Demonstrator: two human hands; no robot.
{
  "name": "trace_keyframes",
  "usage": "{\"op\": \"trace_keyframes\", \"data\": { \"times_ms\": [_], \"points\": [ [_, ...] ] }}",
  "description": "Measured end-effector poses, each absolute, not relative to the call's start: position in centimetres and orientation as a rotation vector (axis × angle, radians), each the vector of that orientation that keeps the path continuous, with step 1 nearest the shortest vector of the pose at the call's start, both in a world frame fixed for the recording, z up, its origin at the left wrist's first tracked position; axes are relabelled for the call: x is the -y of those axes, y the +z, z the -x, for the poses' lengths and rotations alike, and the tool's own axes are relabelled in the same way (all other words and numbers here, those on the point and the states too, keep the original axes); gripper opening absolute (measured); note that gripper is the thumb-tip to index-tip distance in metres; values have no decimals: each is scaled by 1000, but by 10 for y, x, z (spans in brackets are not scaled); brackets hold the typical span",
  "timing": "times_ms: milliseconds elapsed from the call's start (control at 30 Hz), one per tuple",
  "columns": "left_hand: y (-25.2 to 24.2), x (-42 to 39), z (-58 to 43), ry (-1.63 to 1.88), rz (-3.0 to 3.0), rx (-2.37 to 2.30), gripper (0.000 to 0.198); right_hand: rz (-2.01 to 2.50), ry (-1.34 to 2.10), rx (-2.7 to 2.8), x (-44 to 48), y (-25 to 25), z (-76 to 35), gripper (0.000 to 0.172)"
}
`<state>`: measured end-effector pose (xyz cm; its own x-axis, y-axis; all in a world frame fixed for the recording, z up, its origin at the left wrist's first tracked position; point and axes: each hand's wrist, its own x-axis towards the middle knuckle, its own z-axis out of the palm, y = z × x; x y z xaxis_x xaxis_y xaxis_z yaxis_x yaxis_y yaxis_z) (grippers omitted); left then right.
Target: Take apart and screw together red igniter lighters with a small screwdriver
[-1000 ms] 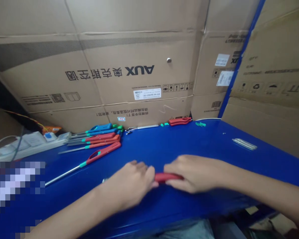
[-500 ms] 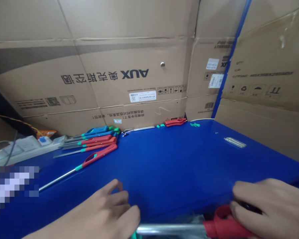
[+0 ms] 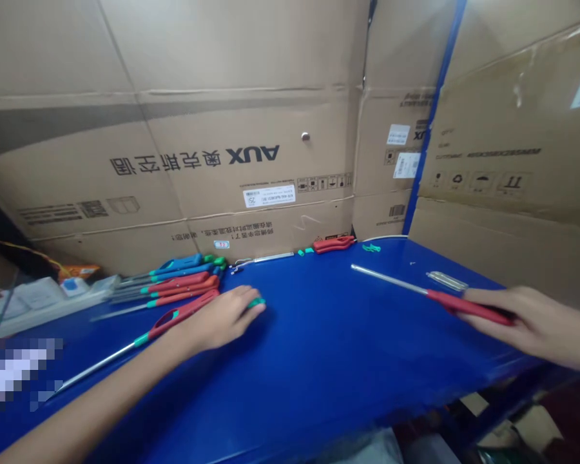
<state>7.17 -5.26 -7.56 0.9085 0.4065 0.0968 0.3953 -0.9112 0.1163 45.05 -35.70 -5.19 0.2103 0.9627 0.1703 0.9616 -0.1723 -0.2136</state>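
Note:
My right hand [image 3: 541, 319] is wrapped round the red handle of a long-nosed lighter [image 3: 473, 308], whose metal tube points left over the blue table. Between the fingers of my left hand [image 3: 225, 317] is a small green plastic piece [image 3: 258, 301], partly hidden by them. Just left of that hand lies another red long-nosed lighter [image 3: 186, 314] with a green collar. Behind it several more lighters [image 3: 178, 283], in red, orange and blue, are piled together. Beyond my right hand rests a bundle of clear tubes [image 3: 447, 281].
Along the back of the blue table [image 3: 299, 380] lie red handle parts [image 3: 334, 244], loose green pieces [image 3: 371, 247] and a thin silver strip [image 3: 274, 257]. A white power strip [image 3: 89, 295] is at the left. Cardboard sheets [image 3: 198, 129] wall the back and right.
Both hands have moved up and forward over the table. The green piece in my left hand is now apart from the lighter, which my right hand has carried to the right.

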Motion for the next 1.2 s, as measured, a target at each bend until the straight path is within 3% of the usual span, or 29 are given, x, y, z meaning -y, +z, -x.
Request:
{"op": "trace_keyframes", "data": {
  "times_ms": [133,367,467,567,733,867,1000,1133,1200],
  "points": [
    [-91,23,-181,270,-2985,-720,26,2354,269,1789,305,-53,-431,38],
    [-107,0,-275,637,-2722,-1220,37,2312,345,1883,269,-61,-421,37],
    [-101,-5,-265,788,-2598,-1237,42,2355,272,1910,265,-57,-416,37],
    [-87,3,-235,806,-2535,-1093,29,2312,297,1968,253,-54,-404,38],
    [-76,58,-164,551,-2555,-500,40,2086,319,2115,202,-59,-365,45],
    [-93,87,-118,436,-2922,-537,33,1869,277,2321,155,-63,-326,50],
    [-112,71,-92,580,-2966,-609,14,1778,360,2357,131,-69,-298,41],
    [-116,51,-84,656,-3025,-568,17,1695,228,2403,133,-81,-295,25],
    [-116,47,-84,676,-3041,-592,22,1613,187,2377,138,-86,-301,25]
  ]
}}
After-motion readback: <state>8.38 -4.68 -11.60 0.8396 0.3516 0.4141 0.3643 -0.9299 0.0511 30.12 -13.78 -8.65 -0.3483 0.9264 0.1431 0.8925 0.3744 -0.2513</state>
